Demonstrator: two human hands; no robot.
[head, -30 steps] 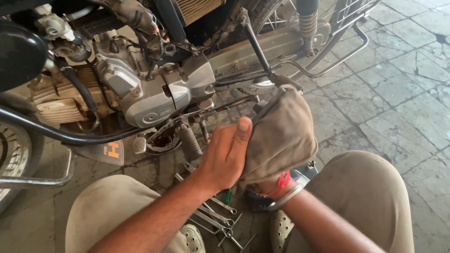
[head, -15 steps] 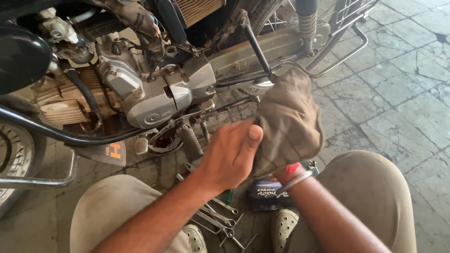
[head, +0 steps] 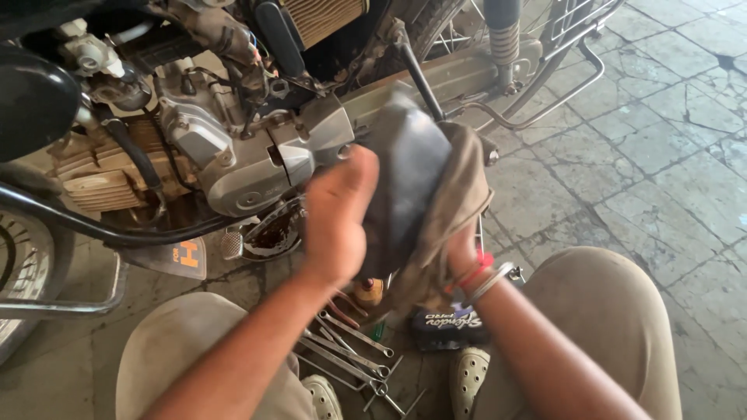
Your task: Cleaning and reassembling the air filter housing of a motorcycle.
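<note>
a: head view. what has moved since the earlier frames?

b: the brown rag (head: 459, 194) has slipped back off the dark curved cover (head: 408, 175), which was wrapped and hidden a second ago and now shows its bare black face. both hands have risen toward the motorcycle engine (head: 233, 155).

a: state of each hand?

b: left hand (head: 336, 222) is closed on the near edge of the cover, thumb up along its face. right hand (head: 461, 253) is mostly under the rag; it seems to clamp cloth and cover together from behind, though the fingers are hidden.

a: meaning for the work?

b: judged from the bared surface, the wiping appears to be passing from one face to the next; the cover is held in the air between the knees and the engine, touching neither.

a: labels and signs?

b: a small black package (head: 447, 323) with pale script lies on the floor below the right wrist, beside the spanners (head: 346, 354). a grey plate with an orange letter (head: 180, 257) hangs under the frame at left. wording not copied.
</note>
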